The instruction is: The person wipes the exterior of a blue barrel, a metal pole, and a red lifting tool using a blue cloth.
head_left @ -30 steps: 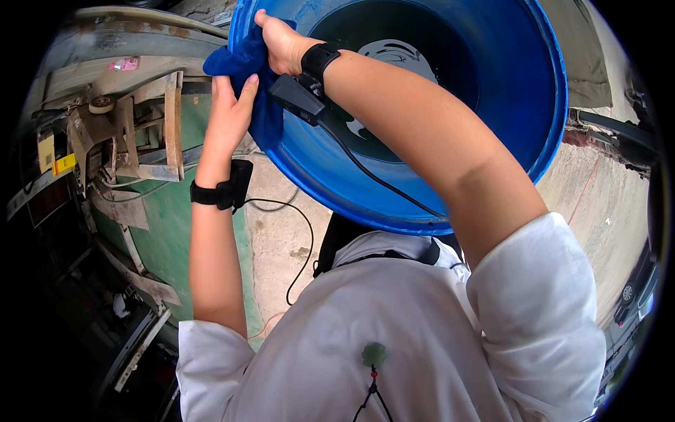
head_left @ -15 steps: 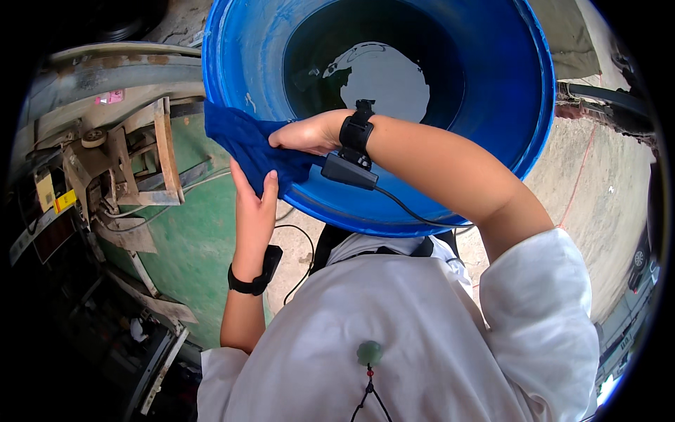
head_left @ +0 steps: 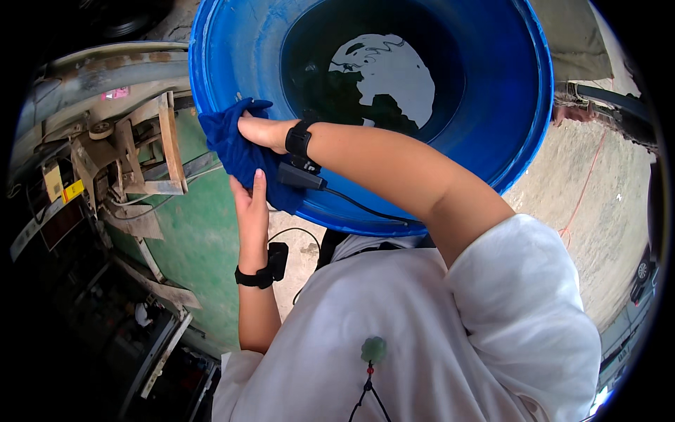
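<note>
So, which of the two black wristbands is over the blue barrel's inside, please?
The right wristband, beside the right hand; the left wristband sits outside the barrel.

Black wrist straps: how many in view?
2. Left strap: on the wrist of the left hand. Right strap: on the wrist of the right hand, at the blue cloth. No sign of others hidden.

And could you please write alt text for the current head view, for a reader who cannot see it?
A person's left hand and right hand are on a crumpled blue cloth draped over the rim of a large blue barrel holding dark, reflective liquid. Black straps circle both wrists, and a worn frame is off to the left beside green flooring.
</note>
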Available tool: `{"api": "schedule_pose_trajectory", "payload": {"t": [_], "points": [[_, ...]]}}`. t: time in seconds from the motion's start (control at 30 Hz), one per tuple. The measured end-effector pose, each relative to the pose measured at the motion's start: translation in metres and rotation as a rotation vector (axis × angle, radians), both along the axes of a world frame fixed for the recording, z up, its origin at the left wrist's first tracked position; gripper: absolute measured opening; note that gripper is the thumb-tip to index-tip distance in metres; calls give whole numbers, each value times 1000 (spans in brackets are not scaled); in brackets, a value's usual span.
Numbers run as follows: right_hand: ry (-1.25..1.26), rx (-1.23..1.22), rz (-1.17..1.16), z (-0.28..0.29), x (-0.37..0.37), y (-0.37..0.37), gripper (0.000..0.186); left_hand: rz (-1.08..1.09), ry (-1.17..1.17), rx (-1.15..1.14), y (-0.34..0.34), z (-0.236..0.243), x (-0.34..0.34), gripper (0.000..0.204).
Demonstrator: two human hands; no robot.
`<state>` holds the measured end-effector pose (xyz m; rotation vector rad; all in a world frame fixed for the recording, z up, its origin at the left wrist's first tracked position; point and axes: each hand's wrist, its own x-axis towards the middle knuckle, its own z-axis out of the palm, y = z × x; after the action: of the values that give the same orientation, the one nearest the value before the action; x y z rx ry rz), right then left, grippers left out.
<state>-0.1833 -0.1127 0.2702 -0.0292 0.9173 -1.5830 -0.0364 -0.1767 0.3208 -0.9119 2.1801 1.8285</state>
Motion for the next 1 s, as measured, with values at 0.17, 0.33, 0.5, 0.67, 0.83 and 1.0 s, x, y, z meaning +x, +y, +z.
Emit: {"api": "schedule_pose_trajectory", "payload": {"t": [0.17, 0.33, 0.5, 0.67, 0.83, 1.0], "points": [[645, 14, -176, 18, 11, 3, 75, 49, -83, -196, 6, 0, -5, 68], [782, 151, 450, 20, 28, 60, 74, -163, -154, -219, 18, 13, 29, 45], [1097, 452, 720, 58, 8, 116, 41, -234, -273, -104, 30, 21, 54, 53], [1596, 465, 52, 36, 36, 138, 15, -103, -95, -109, 44, 2, 67, 50], [1198, 502, 799, 32, 51, 164, 24, -253, -391, -405, 67, 29, 59, 58], [853, 137, 849, 39, 61, 201, 49, -349, -278, -370, 92, 17, 90, 55]]}}
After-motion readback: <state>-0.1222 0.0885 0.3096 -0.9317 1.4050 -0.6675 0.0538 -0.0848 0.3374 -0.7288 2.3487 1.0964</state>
